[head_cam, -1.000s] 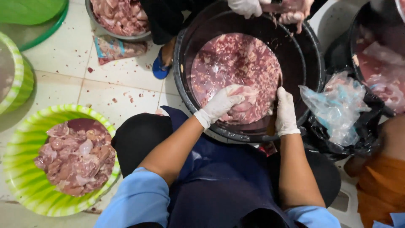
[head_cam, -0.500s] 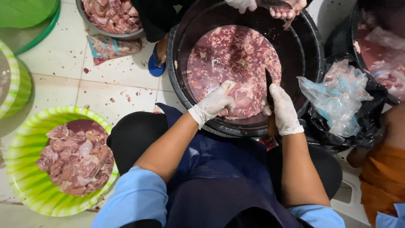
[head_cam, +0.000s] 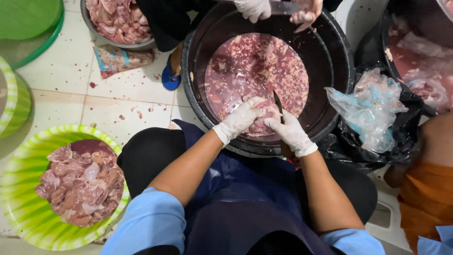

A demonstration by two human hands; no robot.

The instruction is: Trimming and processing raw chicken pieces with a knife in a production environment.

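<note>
Half-hidden knife [head_cam: 277, 100] between gloved hands [head_cam: 264, 123]

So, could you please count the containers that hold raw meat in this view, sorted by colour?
Black tubs: 2, the big tub under the gloved left hand and right hand, and one at the top right.
Green striped basins: 1.
Grey metal bowls: 1.
Total: 4.

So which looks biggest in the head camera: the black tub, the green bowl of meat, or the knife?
Largest to smallest, as they look here:
1. black tub
2. green striped bowl, though its edge is cut off and it may sit nearer the camera
3. knife, blade only showing
</note>
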